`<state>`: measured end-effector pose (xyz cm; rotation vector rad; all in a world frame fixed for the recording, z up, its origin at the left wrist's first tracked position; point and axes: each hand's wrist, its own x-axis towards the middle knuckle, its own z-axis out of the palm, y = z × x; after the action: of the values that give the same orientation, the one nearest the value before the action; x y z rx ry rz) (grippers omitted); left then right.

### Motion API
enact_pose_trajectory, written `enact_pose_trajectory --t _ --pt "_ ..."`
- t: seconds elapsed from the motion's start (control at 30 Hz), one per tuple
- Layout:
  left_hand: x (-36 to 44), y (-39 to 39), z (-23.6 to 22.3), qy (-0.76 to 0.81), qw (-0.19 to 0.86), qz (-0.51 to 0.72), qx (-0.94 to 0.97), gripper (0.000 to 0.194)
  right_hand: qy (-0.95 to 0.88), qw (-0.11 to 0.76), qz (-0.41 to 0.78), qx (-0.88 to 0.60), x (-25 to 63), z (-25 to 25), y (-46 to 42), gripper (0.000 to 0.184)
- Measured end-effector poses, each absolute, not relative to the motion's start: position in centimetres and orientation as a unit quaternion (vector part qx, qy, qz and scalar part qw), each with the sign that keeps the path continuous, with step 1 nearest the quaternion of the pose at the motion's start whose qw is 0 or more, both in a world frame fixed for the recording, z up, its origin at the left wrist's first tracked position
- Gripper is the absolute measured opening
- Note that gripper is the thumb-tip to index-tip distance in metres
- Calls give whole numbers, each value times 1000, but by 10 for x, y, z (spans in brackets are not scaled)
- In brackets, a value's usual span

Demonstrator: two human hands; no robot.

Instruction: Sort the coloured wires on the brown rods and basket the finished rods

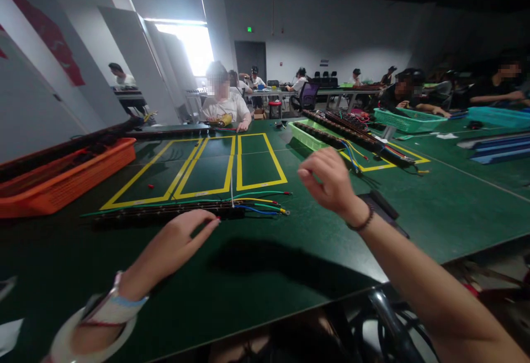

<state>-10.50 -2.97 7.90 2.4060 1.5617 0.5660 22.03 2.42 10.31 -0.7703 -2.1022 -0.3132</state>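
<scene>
A long dark wire bundle [165, 211] with green, yellow and blue wire ends lies across the table in front of me. From it a thin white cable tie [232, 189] sticks up. My left hand [178, 244] is at the near side of the bundle, thumb and fingertips brought together; a small red spot shows at the tips, but I cannot tell what it is. Raised to the right of the wire ends and apart from them, my right hand [329, 180] has its fingers curled closed. What it holds, if anything, is hidden.
Yellow tape [202, 193] marks rectangles on the green table [265, 258]. An orange basket [83, 178] stands left, a green basket [306, 137] with more bundles right. A dark flat object [383, 211] lies behind my right wrist. A person [226, 103] works across the table.
</scene>
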Motion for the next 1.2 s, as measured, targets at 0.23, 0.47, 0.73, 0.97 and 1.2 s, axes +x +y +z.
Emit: enact_pose_trajectory --t 0.23,0.47,0.73,0.97,1.2 --pt "-6 -12 55 318 137 104 932 30 -808 365 166 -433 194 -3 107 25" --pt "28 6 29 281 199 80 935 28 -818 321 180 -441 189 -15 108 32" --pt "18 9 20 334 365 118 861 31 -861 244 97 -436 178 -11 95 49" --pt "16 16 7 340 462 150 805 32 -879 200 151 -405 165 -5 86 33" --pt "16 15 8 327 481 170 796 31 -869 239 34 -432 160 -14 87 23"
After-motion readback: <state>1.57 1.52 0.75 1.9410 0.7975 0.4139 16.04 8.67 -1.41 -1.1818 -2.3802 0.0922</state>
